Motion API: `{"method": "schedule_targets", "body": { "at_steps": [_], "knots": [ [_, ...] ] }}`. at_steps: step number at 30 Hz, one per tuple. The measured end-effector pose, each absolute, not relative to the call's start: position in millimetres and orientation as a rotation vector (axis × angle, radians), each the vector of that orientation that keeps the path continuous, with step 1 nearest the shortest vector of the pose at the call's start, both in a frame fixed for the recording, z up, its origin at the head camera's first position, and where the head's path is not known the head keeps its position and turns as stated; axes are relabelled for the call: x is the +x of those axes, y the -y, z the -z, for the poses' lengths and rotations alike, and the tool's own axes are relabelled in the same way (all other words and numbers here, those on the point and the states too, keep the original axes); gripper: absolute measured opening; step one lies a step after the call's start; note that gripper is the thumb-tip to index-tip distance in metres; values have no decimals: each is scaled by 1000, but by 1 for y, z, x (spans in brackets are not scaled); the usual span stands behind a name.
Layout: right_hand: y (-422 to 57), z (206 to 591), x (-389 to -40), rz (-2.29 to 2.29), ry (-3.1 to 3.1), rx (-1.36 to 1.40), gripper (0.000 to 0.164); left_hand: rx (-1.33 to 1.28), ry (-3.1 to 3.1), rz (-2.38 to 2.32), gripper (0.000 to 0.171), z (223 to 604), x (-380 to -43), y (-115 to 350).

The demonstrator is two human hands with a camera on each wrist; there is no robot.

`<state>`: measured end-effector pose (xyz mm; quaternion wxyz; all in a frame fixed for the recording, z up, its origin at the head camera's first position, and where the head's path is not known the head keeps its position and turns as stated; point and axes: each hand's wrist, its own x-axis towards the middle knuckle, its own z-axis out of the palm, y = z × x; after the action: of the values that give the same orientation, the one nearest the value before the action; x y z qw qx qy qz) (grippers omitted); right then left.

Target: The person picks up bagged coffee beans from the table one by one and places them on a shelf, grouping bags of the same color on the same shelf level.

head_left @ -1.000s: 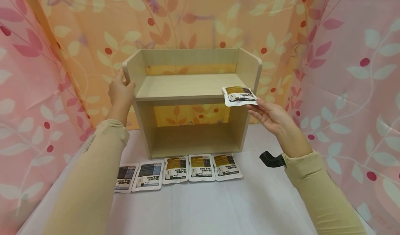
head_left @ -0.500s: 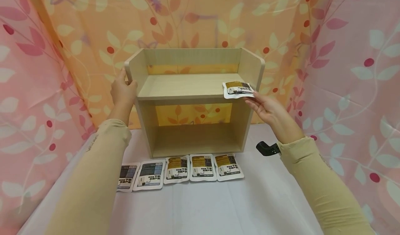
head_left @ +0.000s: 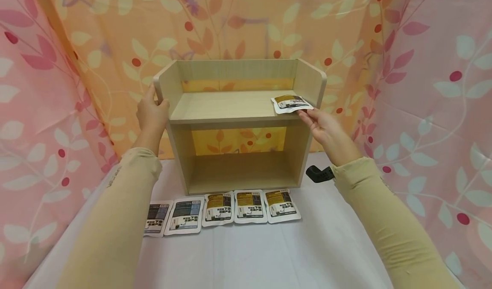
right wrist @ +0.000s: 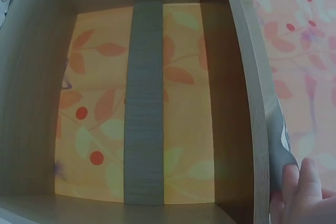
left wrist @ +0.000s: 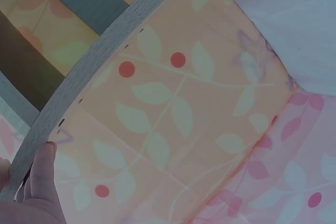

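Note:
A small light-wood shelf unit point(head_left: 234, 120) stands at the back of the table. My left hand point(head_left: 151, 109) grips the edge of its left side panel; the left wrist view has the fingertips point(left wrist: 44, 166) on the panel's outer face. Over the right end of the upper board, my right hand point(head_left: 320, 124) pinches a white flat pouch point(head_left: 291, 103) with a gold-and-dark label by its near right corner. In the right wrist view the pouch point(right wrist: 278, 145) is mostly hidden behind the board, with the fingers point(right wrist: 304, 187) at its edge.
In front of the unit lies a row of similar pouches, with gold labels point(head_left: 250, 206) on the right and blue-grey ones point(head_left: 185, 215) on the left, partly behind the left sleeve. A black camera bracket point(head_left: 320, 173) juts from the right cuff. Patterned curtains point(head_left: 430, 109) enclose the table.
The right hand has carried the pouch up, away from me and slightly left, from in front of the upper board to over it. The left hand stays on the side panel.

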<state>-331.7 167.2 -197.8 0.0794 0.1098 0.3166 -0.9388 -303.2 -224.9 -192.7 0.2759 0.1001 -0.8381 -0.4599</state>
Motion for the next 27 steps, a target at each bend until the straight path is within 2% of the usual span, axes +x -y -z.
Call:
{"method": "schedule_targets", "body": {
  "at_steps": [10,17,23,27],
  "knots": [
    [-167,197,-334,2782,-1099,375,62,268,2254,1230,64,194,-306,225],
    [-169,201,-327,2867,-913,315,67,278,2264,1218,64,194,-306,226],
    [-175,205,-319,2876,-922,285,71,280,2255,1212,64,192,-305,227],
    [-181,213,-313,2825,-1032,231,69,276,2252,1203,60,191,-304,229]
  ]
}}
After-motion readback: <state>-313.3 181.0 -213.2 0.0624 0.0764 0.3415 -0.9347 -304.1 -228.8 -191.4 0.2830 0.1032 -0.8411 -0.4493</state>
